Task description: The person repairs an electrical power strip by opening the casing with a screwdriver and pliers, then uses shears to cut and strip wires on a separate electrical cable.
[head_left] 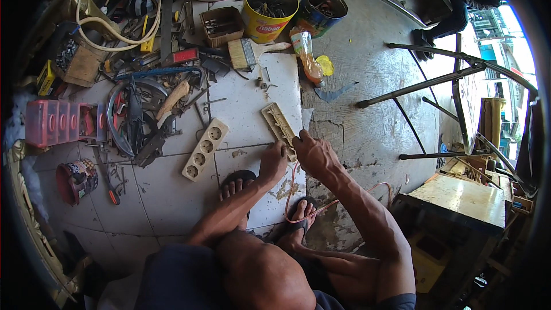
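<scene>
An opened power strip housing (pixel 275 119), cream and long, lies tilted on the white tiles with its inner metal strips showing. My left hand (pixel 274 163) is closed at its near end, fingers pinched on the housing's edge. Over the same end, my right hand (pixel 315 154) is closed too; what its fingertips hold is hidden. A thin reddish cord (pixel 288 198) runs from that end down past my right foot and off to the right. Left of my hands lies the power strip's socket cover (pixel 205 149), its round sockets facing up.
Scattered tools and a metal wheel rim (pixel 117 132) crowd the left. A yellow can (pixel 271 14), a dark can (pixel 321 11), a brush (pixel 244 54) and a plastic bottle (pixel 308 60) stand or lie ahead. Metal legs (pixel 425 89) and a wooden table (pixel 459 198) are right.
</scene>
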Tool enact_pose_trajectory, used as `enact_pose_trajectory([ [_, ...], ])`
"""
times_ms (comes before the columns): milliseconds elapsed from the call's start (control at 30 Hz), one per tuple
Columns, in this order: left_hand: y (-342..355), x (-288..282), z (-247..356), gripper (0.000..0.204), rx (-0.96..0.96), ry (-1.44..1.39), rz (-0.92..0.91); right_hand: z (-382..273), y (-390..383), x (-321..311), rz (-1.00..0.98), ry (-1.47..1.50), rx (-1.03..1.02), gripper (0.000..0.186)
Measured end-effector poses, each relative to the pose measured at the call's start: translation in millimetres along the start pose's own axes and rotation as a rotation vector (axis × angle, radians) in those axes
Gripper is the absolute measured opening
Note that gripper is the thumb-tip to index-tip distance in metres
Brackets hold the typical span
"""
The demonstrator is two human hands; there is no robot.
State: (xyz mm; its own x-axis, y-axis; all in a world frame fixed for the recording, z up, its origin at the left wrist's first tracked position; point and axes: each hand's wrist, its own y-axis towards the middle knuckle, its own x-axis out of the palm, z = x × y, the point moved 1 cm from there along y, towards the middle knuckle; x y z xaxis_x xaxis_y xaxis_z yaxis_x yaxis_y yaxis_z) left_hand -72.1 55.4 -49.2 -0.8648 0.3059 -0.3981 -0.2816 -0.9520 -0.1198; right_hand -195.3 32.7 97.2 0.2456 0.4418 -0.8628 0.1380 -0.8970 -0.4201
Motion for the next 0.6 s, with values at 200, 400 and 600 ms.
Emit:
enact_pose_trajectory([
  [200,3,3,3,0.008,0.049,0.139,-0.073,4,0,2,-0.021,0.015,0.066,0.011],
  [400,10,5,-3,0.007,-0.025,0.128,-0.063,-1,0,-1,-0.015,0.011,0.007,0.011],
  [600,4,3,-2,0.01,-0.209,-0.106,-0.03,-6,-2,-4,-0.042,0.014,0.043,0.011],
])
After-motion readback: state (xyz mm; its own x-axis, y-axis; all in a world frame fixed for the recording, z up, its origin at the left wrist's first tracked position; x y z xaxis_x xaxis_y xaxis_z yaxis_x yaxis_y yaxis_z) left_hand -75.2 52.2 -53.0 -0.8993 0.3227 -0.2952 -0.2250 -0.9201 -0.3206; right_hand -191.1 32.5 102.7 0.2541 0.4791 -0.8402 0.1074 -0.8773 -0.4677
